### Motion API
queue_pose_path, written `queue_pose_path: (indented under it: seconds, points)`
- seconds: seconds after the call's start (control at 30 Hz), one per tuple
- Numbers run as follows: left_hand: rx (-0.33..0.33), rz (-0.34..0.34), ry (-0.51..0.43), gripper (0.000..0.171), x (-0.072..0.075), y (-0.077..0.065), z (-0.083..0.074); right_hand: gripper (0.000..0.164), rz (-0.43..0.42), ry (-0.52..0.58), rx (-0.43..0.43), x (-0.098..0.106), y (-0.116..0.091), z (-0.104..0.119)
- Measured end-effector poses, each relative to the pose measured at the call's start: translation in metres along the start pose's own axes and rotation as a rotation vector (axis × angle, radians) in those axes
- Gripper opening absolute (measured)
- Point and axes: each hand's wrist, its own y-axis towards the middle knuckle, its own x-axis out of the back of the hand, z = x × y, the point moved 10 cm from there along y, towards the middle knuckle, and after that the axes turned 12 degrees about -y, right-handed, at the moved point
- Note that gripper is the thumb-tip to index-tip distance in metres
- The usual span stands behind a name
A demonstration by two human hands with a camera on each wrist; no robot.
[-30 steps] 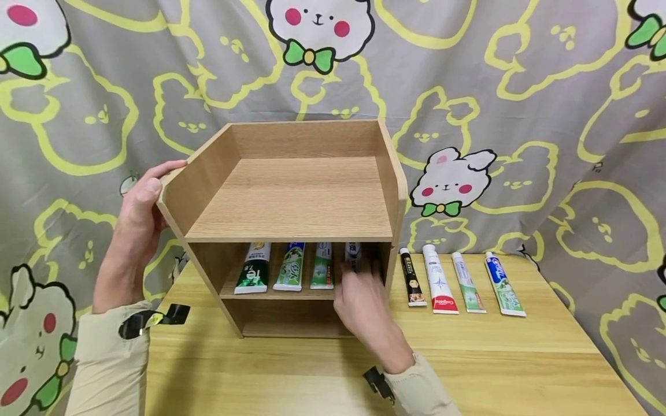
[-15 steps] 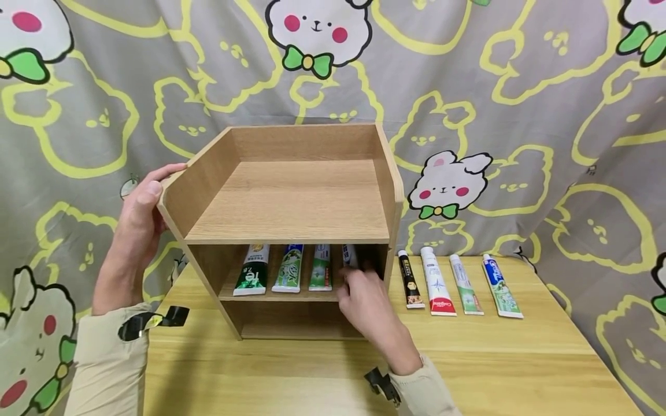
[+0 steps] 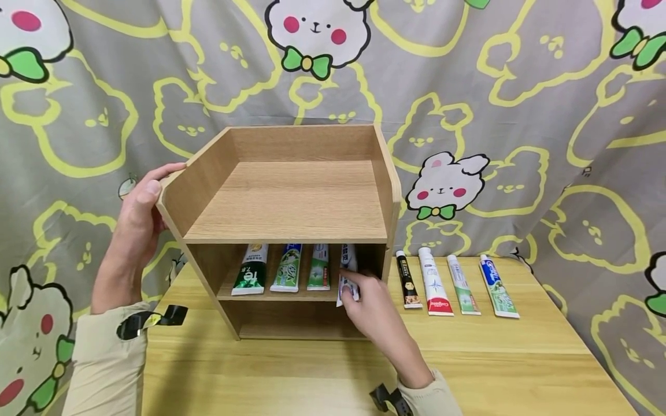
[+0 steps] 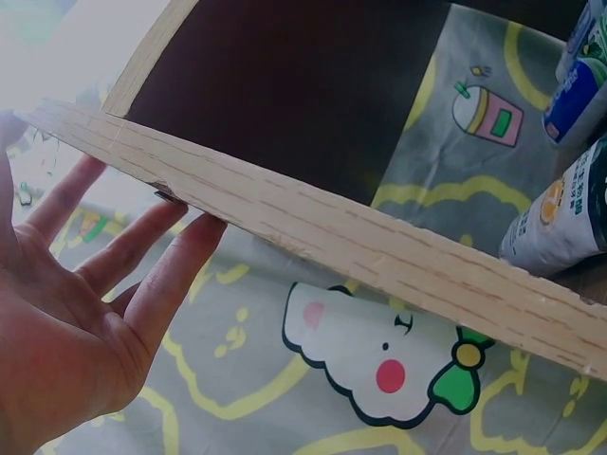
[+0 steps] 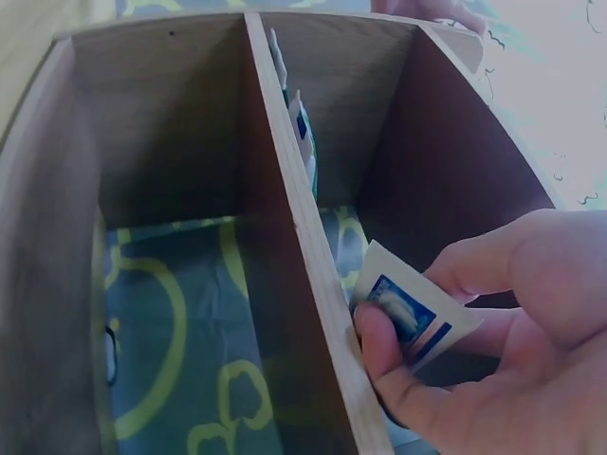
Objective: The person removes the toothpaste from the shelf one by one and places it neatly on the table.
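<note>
My right hand [image 3: 376, 307] is at the right part of the middle shelf, thumb and fingers pinching the flat end of a white and blue toothpaste tube [image 3: 347, 261]. In the right wrist view that crimped end [image 5: 408, 308] tips out past the shelf board's front edge. My left hand [image 3: 136, 216] touches the left side panel of the wooden shelf unit [image 3: 291, 199]. Seen from the left wrist, its extended fingers [image 4: 180, 275] rest against the panel's outer side. Left of the pinched tube lie a dark green tube [image 3: 251, 277], a blue-green tube [image 3: 287, 274] and a green-and-white tube [image 3: 319, 268].
On the table [image 3: 494, 358] right of the unit lie a black tube [image 3: 408, 280], a red-and-white Colgate tube [image 3: 436, 283], a slim green-and-white tube [image 3: 464, 286] and a blue-green tube [image 3: 498, 287]. A patterned curtain [image 3: 520, 133] hangs close behind.
My right hand has shifted slightly forward and turned, bringing the tube's flat end into sight over the shelf's front edge. The left hand stays at the panel.
</note>
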Motion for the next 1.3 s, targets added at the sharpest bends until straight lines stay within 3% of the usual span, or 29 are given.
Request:
queue_pose_path:
  seconds: [0.33,0.43,0.8,1.03,1.3]
  points:
    - [0.002,-0.002,-0.006,0.054,-0.001,0.0,0.001,0.038,-0.002,0.267,-0.052,-0.005,-0.012,-0.012]
    - [0.006,-0.006,-0.02,0.054,0.0,0.001,0.001,0.041,-0.013,0.304,-0.052,-0.006,-0.015,-0.013]
    - [0.019,-0.023,-0.024,0.055,0.0,0.001,0.001,0.051,0.039,0.617,-0.025,-0.01,-0.028,-0.014]
    - [0.021,-0.03,-0.049,0.054,0.001,0.0,0.002,0.055,0.1,0.684,-0.016,-0.012,-0.039,-0.014]
    - [0.028,-0.025,-0.038,0.055,0.001,-0.001,0.003,0.052,0.082,0.621,0.046,-0.008,-0.053,-0.014]
